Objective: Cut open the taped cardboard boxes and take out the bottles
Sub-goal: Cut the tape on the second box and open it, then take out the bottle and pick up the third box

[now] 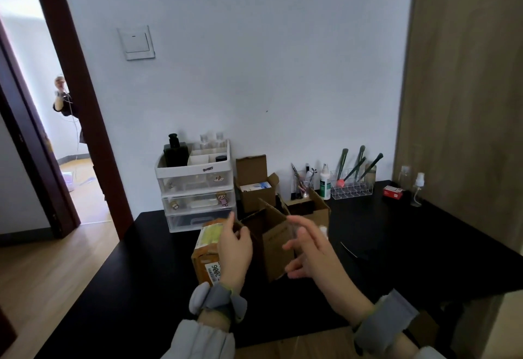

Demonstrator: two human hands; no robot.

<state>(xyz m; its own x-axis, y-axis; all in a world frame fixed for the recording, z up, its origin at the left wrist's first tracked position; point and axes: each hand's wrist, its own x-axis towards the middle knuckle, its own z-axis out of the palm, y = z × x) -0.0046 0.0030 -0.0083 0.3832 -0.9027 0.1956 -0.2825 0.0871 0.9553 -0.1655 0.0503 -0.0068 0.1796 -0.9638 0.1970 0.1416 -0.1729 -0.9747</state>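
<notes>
A taped cardboard box [208, 248] with a yellow-green label and a barcode sticker stands on the black table [424, 245]. My left hand [235, 251] rests against its right side, fingers curled loosely around the edge. Right beside it stands an opened brown box [276, 242] with its flaps up. My right hand [308, 248] hovers just right of that box, fingers spread and holding nothing. Two more opened boxes stand behind, one [254, 186] with a white-blue item inside, another [314, 205] to its right. A small white bottle top [324, 229] peeks out behind my right hand.
A white drawer organiser [195, 186] with dark and clear bottles stands at the back left. Brushes, a spray bottle [325, 181] and an acrylic rack [352, 188] line the wall. Clear bottles [417, 188] and a red box [393, 192] sit back right. A person stands in the doorway [63, 103].
</notes>
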